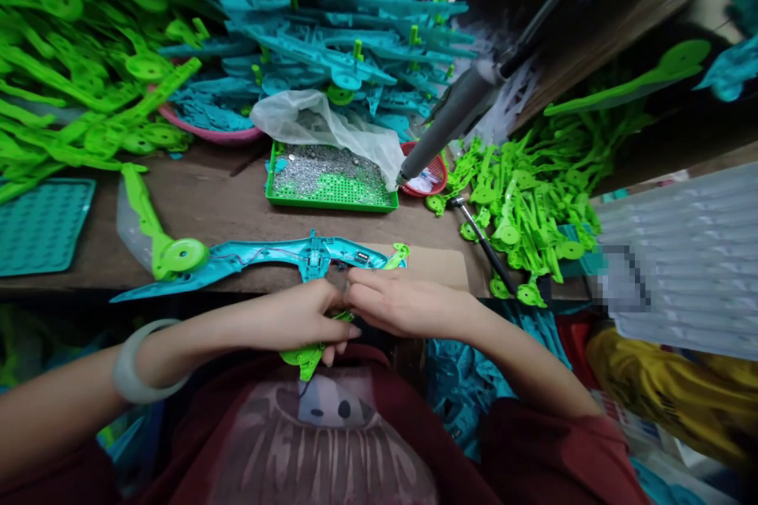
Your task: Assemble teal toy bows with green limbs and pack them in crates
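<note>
- A long teal plastic bow-shaped frame lies along the wooden table's near edge.
- The left hand is clenched around a lime-green plastic piece just below that edge.
- The right hand pinches the frame's middle.
- Bare wood separates the frame from the green screw tray.

The left forearm and right forearm angle in from the near corners, and the hands meet at the middle. The left hand is curled closed, fingers folded under. The right hand lies palm down, fingertips pinched together and touching the left hand.
</note>
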Demonstrator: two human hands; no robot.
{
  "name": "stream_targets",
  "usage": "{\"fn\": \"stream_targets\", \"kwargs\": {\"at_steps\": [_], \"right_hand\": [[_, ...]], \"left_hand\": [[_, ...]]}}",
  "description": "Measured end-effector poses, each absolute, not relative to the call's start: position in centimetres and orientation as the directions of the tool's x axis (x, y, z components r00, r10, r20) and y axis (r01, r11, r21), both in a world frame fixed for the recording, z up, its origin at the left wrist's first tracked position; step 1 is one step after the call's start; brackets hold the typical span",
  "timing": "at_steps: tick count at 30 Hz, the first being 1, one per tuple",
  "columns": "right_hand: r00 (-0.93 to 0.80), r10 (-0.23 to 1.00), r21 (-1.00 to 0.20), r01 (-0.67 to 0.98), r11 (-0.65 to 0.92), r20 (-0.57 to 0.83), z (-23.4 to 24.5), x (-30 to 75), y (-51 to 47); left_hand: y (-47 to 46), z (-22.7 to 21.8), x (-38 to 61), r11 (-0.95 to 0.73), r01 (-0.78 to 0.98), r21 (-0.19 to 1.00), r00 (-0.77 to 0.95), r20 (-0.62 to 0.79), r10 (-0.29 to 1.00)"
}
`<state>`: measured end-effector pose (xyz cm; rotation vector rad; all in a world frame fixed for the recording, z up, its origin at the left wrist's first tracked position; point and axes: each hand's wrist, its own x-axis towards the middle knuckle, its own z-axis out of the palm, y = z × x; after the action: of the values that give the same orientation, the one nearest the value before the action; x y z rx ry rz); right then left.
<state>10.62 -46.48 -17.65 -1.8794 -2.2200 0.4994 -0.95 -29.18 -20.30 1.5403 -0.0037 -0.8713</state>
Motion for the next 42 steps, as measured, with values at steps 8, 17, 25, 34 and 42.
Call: {"fn": "stream_targets", "kwargs": {"at_steps": [8,17,25,34,42], "right_hand": [[-0.125,0.991,-0.332,0.938,0.101,-0.053,-18.3,10.3,-46.9],[0.308,0.951,-0.433,0.860,-0.270,0.017,-17.7,11.7,-49.6],[0.440,0.896,-0.469,0.806,-0.361,0.066,-15.6,12.7,-49.2],[0.609,0.744,-0.828,0.543,-0.139,0.275,-16.7,7.5,-48.8],[0.651,0.663,-0.866,-0.499,0.009,-0.369,-25.4,5.8,-46.8]], "left_hand": [[-29.4,-21.0,-0.8,-0.107,0.550,0.828,0.714,-0.533,-0.455],[-30.5,-23.8,-1.1,-0.438,0.334,0.835,0.916,-0.397,-0.059],[-30.0,-22.1,0.0,-0.946,0.184,0.269,0.974,-0.179,0.139],[-28.6,-21.5,2.0,0.141,0.208,0.968,0.937,-0.239,0.256],[-29.8,-20.0,0.7,0.285,0.154,0.946,0.974,-0.194,0.117]]}}
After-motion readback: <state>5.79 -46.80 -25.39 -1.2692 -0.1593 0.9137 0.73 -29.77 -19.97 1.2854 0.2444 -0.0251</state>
